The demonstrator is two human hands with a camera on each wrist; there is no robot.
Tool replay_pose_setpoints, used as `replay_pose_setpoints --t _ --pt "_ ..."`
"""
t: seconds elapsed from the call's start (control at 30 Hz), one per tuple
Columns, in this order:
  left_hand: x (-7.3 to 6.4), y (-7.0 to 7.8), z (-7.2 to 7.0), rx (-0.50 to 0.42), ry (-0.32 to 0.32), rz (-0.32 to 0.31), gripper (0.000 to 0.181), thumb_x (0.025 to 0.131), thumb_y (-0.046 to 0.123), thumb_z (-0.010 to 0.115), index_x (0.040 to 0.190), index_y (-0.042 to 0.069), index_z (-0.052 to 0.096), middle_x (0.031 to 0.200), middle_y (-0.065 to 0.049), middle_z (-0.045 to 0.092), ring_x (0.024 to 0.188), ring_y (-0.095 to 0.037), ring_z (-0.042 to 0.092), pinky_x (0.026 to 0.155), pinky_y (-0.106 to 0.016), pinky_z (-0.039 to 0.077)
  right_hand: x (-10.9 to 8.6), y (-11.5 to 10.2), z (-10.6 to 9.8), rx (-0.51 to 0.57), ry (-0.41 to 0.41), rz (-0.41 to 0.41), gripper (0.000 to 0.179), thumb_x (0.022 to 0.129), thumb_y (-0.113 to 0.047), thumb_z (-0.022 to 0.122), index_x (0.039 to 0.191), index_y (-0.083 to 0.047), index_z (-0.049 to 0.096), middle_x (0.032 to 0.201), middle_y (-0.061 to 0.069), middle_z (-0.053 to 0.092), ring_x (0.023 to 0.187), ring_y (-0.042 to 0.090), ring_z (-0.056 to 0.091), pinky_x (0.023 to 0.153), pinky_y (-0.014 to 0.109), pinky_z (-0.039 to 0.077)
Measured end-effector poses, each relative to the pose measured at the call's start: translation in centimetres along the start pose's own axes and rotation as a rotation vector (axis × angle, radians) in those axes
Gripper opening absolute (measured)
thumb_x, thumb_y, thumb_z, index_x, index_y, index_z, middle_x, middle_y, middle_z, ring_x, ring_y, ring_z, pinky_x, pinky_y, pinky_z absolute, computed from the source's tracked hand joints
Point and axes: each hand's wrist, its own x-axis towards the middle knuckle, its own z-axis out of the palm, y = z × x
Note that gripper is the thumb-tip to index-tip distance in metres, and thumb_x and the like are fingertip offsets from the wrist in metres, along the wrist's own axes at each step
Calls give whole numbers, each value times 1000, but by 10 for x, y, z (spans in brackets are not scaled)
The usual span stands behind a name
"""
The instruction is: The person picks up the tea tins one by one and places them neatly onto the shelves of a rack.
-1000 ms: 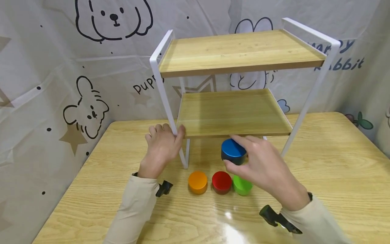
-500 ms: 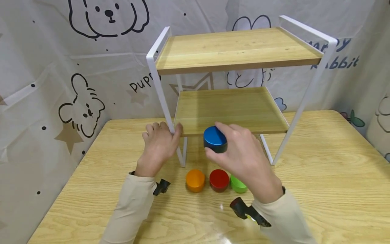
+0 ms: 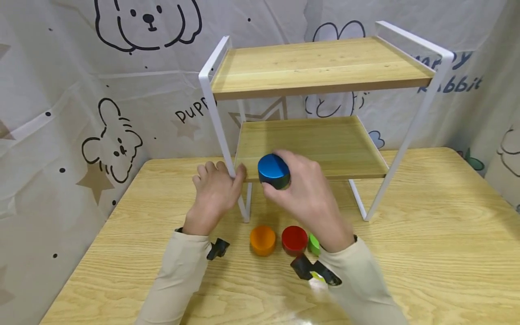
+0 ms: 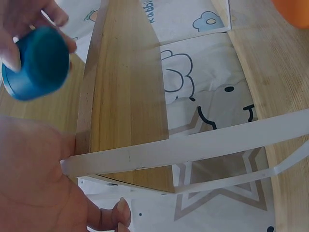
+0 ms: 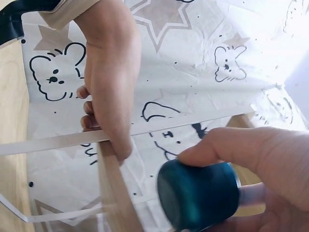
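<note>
In the head view my right hand [image 3: 310, 194] pinches a shiny blue cylinder [image 3: 273, 170] between thumb and fingers. It is in the air before the front edge of the middle board [image 3: 313, 144] of a two-board shelf rack. The right wrist view shows the cylinder [image 5: 200, 193] tilted in that grip. My left hand [image 3: 215, 194] holds the rack's left front post [image 3: 221, 131] where the middle board meets it, thumb on one side and fingers on the other. On the tabletop in front of the rack stand an orange cylinder [image 3: 262, 240], a red one [image 3: 294, 240] and a green one [image 3: 314, 244], partly covered by the right wrist.
The top board [image 3: 321, 65] of the rack overhangs the middle one. White metal legs [image 3: 359, 201] stand on the wooden table [image 3: 438, 234]. A printed cloth [image 3: 162, 90] hangs behind and to the left.
My right hand has carried the blue cylinder leftward and upward, from below the middle board's edge to in front of it. My left hand stays at the post.
</note>
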Motion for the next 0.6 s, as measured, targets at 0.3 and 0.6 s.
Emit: replay_pose_setpoints --t 0.3,0.6 --pt "0 -1 1 6 -9 -15 59 100 49 25 93 -4 49 95 -22 41 96 -41 35 80 -50 28 16 7 21 62 38 -35 46 77 -12 74 119 3 62 106 18 67 88 29 64 78 40 53" --pt "0 -1 -1 -1 -21 -11 58 101 49 24 92 -3 49 97 -22 42 97 -41 35 81 -50 29 26 12 33 69 35 -14 48 78 -14 72 122 3 61 103 20 66 83 29 63 74 38 53"
